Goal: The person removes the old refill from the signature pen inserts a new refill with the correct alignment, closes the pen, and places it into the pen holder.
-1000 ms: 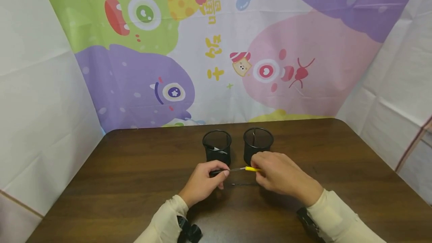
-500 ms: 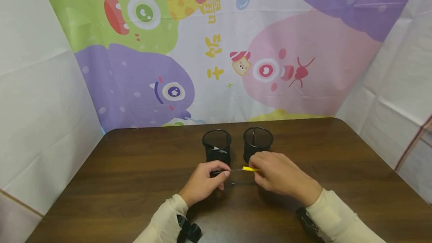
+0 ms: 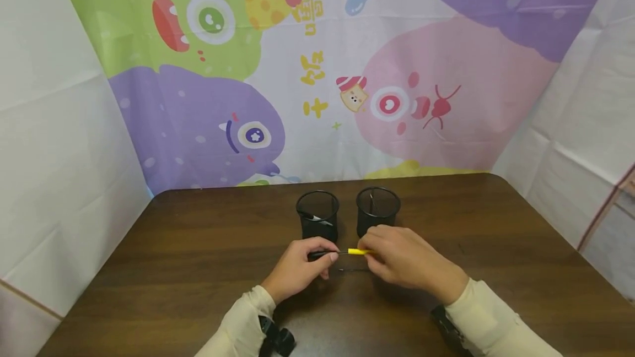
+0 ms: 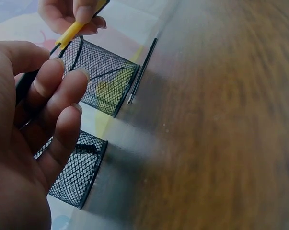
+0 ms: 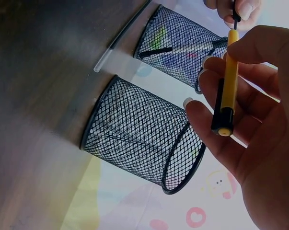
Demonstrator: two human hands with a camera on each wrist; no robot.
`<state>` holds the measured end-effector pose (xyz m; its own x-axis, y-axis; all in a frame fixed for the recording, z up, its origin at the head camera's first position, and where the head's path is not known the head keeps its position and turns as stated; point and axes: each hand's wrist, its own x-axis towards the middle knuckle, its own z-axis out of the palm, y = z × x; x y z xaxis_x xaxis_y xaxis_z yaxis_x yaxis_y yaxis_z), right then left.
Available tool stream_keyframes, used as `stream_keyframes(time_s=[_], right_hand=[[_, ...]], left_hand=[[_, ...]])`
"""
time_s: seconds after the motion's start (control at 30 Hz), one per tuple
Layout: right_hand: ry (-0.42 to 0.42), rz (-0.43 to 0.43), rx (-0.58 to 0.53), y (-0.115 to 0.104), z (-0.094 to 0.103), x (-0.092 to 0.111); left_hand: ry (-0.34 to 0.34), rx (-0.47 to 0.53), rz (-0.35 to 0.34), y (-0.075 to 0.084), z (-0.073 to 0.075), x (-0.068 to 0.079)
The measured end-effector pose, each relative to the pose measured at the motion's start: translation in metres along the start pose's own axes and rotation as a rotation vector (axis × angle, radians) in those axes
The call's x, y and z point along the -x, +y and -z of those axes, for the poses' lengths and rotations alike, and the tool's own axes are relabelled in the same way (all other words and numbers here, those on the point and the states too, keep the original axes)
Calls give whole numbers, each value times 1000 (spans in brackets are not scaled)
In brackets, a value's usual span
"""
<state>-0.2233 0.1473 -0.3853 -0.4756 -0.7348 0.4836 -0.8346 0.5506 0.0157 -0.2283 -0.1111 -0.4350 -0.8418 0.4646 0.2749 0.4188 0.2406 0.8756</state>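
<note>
Between my fingertips, the left hand (image 3: 297,269) pinches a black pen grip section (image 4: 24,87) from which a thin dark rod, like a refill, runs to the right. My right hand (image 3: 414,258) holds a yellow pen barrel (image 5: 230,79) with a black clip (image 5: 218,98) and a black end with a yellow button. The barrel's open end covers part of the rod, and a short stretch of rod shows between barrel and grip. Below the hands a loose pen refill (image 4: 143,72) lies on the table.
Two black mesh cups stand side by side behind the hands. In the left cup (image 3: 319,231) leans a black-and-white pen (image 3: 318,218); the right cup (image 5: 134,134) holds a thin dark stick (image 3: 372,201). The wooden table (image 3: 198,269) meets a cartoon-printed cloth (image 3: 421,98) at the back.
The right hand has moved slightly left, bringing the yellow barrel further over the rod, so less rod shows. The left hand has stayed nearly still.
</note>
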Motion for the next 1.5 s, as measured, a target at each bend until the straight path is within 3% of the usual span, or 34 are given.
stream_keyframes(time_s=[0.6,0.87,1.2,1.5], right_hand=[[-14,10,-23,-4,-2,-2],[-16,16,-44,-5,-3,-3],[-60,-39,-153,-10,-1,-5],[-64,-52,-144,-12,-1,-5]], left_hand=[[42,-22,-35,3,-2,0],[25,-3,-56,38,1,7],[7,58,-29,39,1,7],[-6,76,-28,41,1,7]])
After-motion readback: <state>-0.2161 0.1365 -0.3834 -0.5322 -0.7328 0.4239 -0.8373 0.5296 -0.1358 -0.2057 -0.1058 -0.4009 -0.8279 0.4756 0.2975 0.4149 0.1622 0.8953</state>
